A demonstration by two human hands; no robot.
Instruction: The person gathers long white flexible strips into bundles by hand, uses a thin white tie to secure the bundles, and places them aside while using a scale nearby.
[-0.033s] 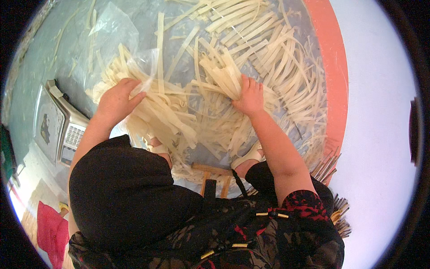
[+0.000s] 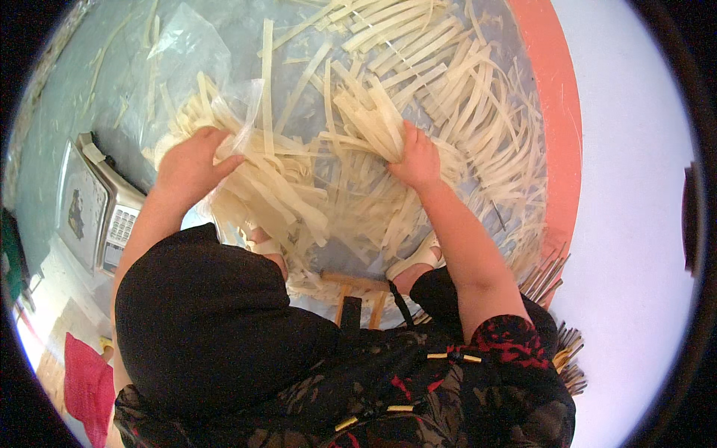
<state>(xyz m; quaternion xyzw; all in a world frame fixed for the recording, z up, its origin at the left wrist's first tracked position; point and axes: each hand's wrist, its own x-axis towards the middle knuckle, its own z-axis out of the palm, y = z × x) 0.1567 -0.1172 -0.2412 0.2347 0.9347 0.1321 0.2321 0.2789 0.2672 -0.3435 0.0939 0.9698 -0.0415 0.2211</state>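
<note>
Clearly, in the head view, your right hand's grip (image 2: pixel 417 158) is clamped on a flat bundle of long, pale-cream strips (image 2: pixel 367 112) above the grey floor (image 2: pixel 245 45). The bundle's long axis slants away from that grip, toward the floor's far left and away from the orange-red border (image 2: pixel 562 149) along its right edge. Your left hand (image 2: pixel 193 166) is to the bundle's left, with a gap between, at a heap of loose pale-cream strips (image 2: pixel 280 196). Its thumb stands apart from the fingers beside crumpled clear plastic film (image 2: pixel 249 123); you cannot tell whether it pinches anything. Left of that hand sits a silver-and-white scale with a keypad (image 2: pixel 95 213).
</note>
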